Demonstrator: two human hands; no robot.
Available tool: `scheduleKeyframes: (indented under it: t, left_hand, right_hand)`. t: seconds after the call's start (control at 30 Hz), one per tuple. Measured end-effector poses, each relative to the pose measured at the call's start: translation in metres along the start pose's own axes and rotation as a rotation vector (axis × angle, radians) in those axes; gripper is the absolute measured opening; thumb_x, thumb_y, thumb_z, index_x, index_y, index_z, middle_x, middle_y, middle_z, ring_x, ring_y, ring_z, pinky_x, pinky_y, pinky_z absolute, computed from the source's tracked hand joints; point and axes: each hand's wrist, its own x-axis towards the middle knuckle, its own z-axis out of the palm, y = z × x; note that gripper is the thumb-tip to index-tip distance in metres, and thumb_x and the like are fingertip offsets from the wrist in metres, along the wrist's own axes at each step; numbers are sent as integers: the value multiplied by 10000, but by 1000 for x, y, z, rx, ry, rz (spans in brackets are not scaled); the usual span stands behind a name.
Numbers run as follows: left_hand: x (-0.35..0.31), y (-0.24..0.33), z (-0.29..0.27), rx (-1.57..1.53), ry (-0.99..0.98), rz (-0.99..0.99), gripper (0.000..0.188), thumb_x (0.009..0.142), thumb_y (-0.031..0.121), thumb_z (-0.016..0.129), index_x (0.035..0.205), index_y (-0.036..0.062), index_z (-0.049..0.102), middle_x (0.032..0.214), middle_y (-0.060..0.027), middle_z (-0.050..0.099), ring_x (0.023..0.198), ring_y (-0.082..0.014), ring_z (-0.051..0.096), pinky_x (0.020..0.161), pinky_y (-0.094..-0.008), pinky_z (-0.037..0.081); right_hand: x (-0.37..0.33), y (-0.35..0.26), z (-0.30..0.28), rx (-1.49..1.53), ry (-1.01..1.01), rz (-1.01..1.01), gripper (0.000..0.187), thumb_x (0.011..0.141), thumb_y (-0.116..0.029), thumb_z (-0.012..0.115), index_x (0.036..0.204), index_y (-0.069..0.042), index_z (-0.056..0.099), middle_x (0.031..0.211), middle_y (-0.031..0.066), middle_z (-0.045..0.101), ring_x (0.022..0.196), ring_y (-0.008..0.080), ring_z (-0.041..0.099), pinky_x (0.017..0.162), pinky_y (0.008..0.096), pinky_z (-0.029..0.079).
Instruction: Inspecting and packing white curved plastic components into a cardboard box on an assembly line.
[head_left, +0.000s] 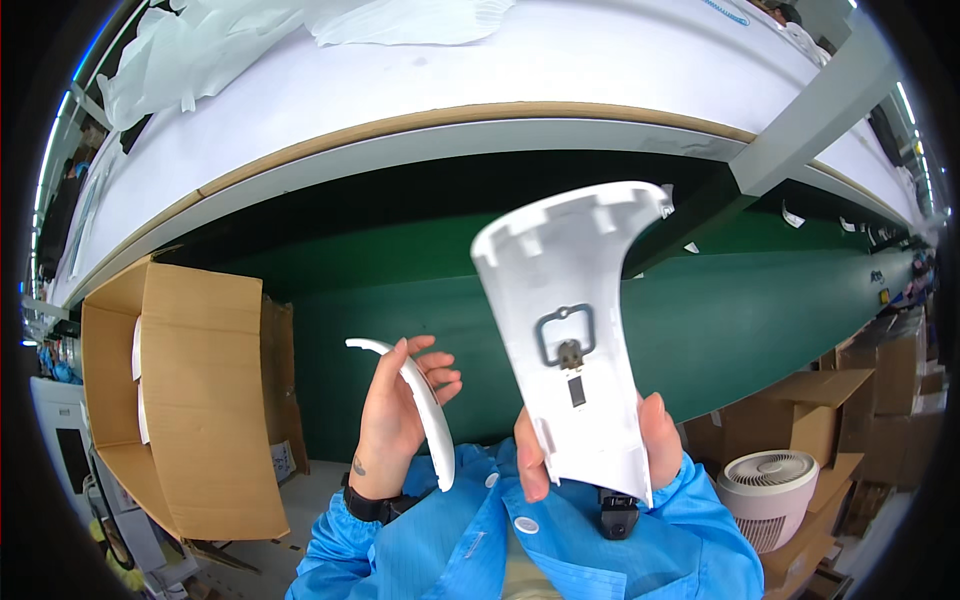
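Note:
A flared white plastic shell [580, 290] stands upright in front of me, its hollow inner side facing me. My right hand [658, 442] grips its narrow lower end, with fingers showing on both edges. Inside the shell sit a dark rounded-square ring, a small metal clip and a black rectangle. My left hand [395, 425] holds a slim, curved white plastic strip [430, 420] between thumb and fingers. The strip lies across the palm, apart from the shell. A dark band circles my left wrist.
Left, an open cardboard box [205, 400] holds white pieces. A green work surface [400, 310] spans the middle, with small white scraps at its far right. Beyond it runs a white shelf [480, 75] with a grey post [815, 105]. At right stand a white fan [768, 490] and cartons.

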Motion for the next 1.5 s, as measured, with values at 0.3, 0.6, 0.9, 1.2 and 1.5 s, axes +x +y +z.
scheduleKeyframes:
  t: [0.3, 0.6, 0.9, 1.2, 1.5]
  left_hand:
    - [2, -8, -4, 20, 12, 9, 370, 934, 376, 481, 1062, 38, 556, 816, -88, 632, 738, -205, 620, 679, -344, 538]
    - [3, -16, -8, -5, 33, -54, 369, 929, 383, 488, 1050, 41, 555, 772, -69, 605, 719, -185, 590, 670, -326, 513]
    - [-1, -14, -10, -12, -13, -107, 364, 927, 383, 495, 1045, 44, 556, 760, -65, 602, 712, -178, 591, 665, -322, 514]
    - [0, -17, -11, -17, 14, -123, 347, 920, 377, 518, 1026, 49, 561, 746, -61, 600, 689, -175, 593, 654, -316, 514]
    - [0, -17, -6, -5, 66, -136, 327, 913, 355, 532, 1014, 45, 556, 735, -59, 596, 685, -176, 589, 653, -316, 507]
  right_hand:
    - [-7, -3, 11, -3, 64, -19, 873, 851, -664, 436, 1349, 39, 291, 917, 319, 561, 665, 332, 618, 582, 414, 527]
    - [-13, -3, 11, 14, 52, -45, 877, 859, -634, 458, 1376, 34, 224, 967, 337, 551, 684, 335, 618, 595, 414, 530]
    - [-16, 1, 14, 15, 19, -55, 868, 871, -617, 449, 1393, 27, 193, 986, 327, 556, 697, 315, 626, 597, 385, 528]
    - [-15, 2, 18, 39, 73, -35, 893, 836, -642, 488, 1366, 44, 272, 964, 305, 579, 698, 302, 634, 594, 375, 528]
    - [-13, 0, 4, 12, -94, -24, 869, 890, -583, 427, 1415, 24, 94, 1106, 275, 517, 845, 284, 606, 726, 388, 500]
